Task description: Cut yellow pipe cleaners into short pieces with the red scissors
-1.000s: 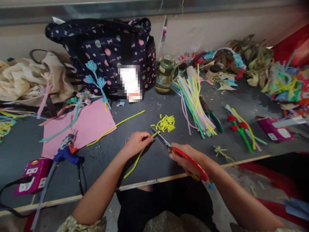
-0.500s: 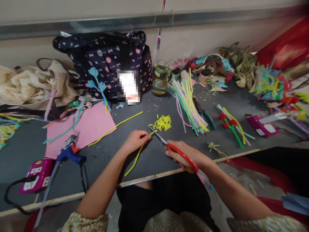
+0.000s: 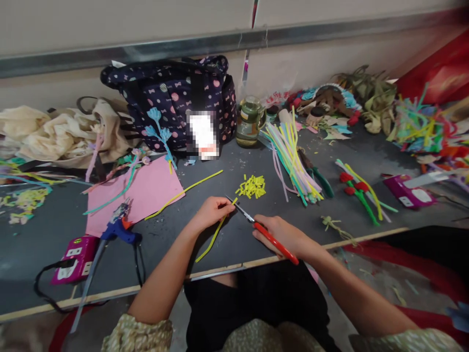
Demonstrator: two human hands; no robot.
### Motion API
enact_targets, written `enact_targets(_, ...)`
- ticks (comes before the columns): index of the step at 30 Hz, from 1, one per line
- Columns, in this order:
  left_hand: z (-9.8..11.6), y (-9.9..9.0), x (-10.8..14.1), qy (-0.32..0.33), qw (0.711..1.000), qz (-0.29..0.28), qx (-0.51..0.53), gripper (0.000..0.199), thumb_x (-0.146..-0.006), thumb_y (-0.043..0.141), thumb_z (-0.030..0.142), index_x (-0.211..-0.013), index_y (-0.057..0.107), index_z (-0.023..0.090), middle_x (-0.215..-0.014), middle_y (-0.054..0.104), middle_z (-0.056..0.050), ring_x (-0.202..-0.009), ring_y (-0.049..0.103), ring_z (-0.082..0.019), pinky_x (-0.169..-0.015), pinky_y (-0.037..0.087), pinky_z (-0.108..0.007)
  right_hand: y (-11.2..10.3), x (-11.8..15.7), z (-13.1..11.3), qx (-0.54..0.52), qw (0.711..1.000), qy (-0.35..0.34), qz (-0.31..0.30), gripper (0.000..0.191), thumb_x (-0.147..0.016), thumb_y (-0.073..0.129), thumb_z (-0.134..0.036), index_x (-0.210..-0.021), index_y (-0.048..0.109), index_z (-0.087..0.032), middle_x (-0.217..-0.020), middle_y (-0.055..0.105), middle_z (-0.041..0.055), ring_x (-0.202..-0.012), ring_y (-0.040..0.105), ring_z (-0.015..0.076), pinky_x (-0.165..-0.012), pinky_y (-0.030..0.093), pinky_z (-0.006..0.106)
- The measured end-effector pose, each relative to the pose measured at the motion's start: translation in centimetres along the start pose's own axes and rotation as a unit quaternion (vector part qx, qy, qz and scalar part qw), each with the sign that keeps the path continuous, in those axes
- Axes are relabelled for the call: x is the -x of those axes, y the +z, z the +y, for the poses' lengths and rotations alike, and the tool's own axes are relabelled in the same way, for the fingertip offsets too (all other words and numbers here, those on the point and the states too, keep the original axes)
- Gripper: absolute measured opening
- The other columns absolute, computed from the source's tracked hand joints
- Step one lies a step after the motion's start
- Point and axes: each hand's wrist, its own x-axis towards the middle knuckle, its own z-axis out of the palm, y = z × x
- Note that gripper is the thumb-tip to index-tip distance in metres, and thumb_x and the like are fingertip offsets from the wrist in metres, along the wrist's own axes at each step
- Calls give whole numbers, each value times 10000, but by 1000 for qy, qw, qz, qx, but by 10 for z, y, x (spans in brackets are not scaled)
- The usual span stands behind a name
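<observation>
My left hand [image 3: 214, 213] pinches a yellow pipe cleaner [image 3: 211, 242] close to its upper end. The lower length of the stem slants down toward the table's front edge. In my right hand [image 3: 284, 234] are red-handled scissors [image 3: 274, 240], their blades pointing up and left at the short end that sticks out past my left fingertips. The blades look nearly closed; whether they touch the stem is hard to tell. Just beyond the blades lies a heap of short yellow pipe cleaner pieces [image 3: 252, 187]. Another long yellow pipe cleaner [image 3: 200, 181] rests partly on a pink sheet [image 3: 146, 198].
A blue glue gun [image 3: 120, 230] and a purple power strip [image 3: 78, 259] lie at left. Behind stand a patterned bag [image 3: 164, 98] and a green-tinted jar [image 3: 248, 122]. Right of the heap are bundled pipe cleaners [image 3: 293, 166] and red flowers with green stems [image 3: 361, 198].
The scissors' handles have come together and the blades have closed up. My view has shifted slightly left. Both hands stay in nearly the same place over the table.
</observation>
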Motion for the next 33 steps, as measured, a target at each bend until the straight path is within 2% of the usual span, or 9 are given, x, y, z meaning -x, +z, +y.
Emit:
enact_targets(4, 0, -1, 3, 1, 1000, -12, 4, 375, -817, 568, 516, -801, 622, 146, -542, 506, 38, -462, 403, -74, -441, 280, -194, 4, 6, 2, -86, 995, 41, -32, 193, -909, 478, -399, -891, 502, -208, -656, 568, -24, -445, 564, 97, -430, 359, 181)
enact_targets(8, 0, -1, 4, 9, 1000, -16, 12, 381, -807, 574, 520, -790, 618, 142, -535, 510, 33, -470, 431, -82, -446, 307, -195, 4, 8, 14, -139, 988, 54, -51, 255, -880, 496, -449, -893, 490, -195, -679, 587, -11, -530, 642, 135, -406, 401, 172)
enact_targets(11, 0, -1, 3, 18, 1000, -11, 2, 390, -809, 565, 524, -764, 615, 139, -532, 521, 29, -457, 415, -76, -444, 290, -197, 1, 8, 19, -214, 969, 106, -65, 241, -855, 515, -410, -950, 482, -191, -685, 603, -6, -594, 671, 160, -440, 447, 192)
enact_targets(14, -1, -1, 2, 19, 1000, -2, -7, 400, -807, 564, 526, -770, 629, 133, -533, 531, 23, -447, 396, -72, -443, 267, -204, -3, 11, 19, -256, 958, 113, -67, 305, -832, 546, -380, -1064, 475, -195, -734, 631, 1, -713, 697, 173, -538, 500, 211)
enact_targets(17, -2, 0, 1, 23, 1000, 1, -2, 401, -796, 580, 522, -781, 642, 126, -545, 534, 18, -460, 407, -77, -451, 264, -210, -5, 13, 18, -237, 964, 106, -59, 296, -838, 535, -366, -1071, 483, -191, -772, 644, 15, -747, 700, 175, -582, 513, 223)
enact_targets(24, -5, 0, -1, 47, 999, 9, 21, 399, -773, 606, 489, -829, 691, 103, -613, 571, -2, -510, 438, -87, -506, 303, -225, -3, 15, 21, -135, 989, 55, -37, 190, -870, 470, -300, -1019, 492, -185, -774, 671, 29, -681, 679, 156, -552, 481, 212)
enact_targets(29, -7, 0, -2, 56, 998, 14, 17, 372, -782, 601, 469, -799, 682, 106, -598, 541, 9, -508, 420, -84, -503, 290, -220, -9, 18, 19, -76, 996, -5, -47, 244, -920, 451, -427, -910, 490, -186, -733, 633, 19, -639, 662, 149, -548, 471, 217)
enact_targets(33, -7, -1, 0, 66, 997, -3, 32, 344, -769, 608, 447, -818, 680, 114, -588, 525, 21, -526, 438, -91, -523, 310, -218, -8, 16, 17, -62, 997, 25, -42, 324, -926, 413, -498, -802, 451, -201, -674, 596, 6, -546, 636, 149, -473, 433, 214)
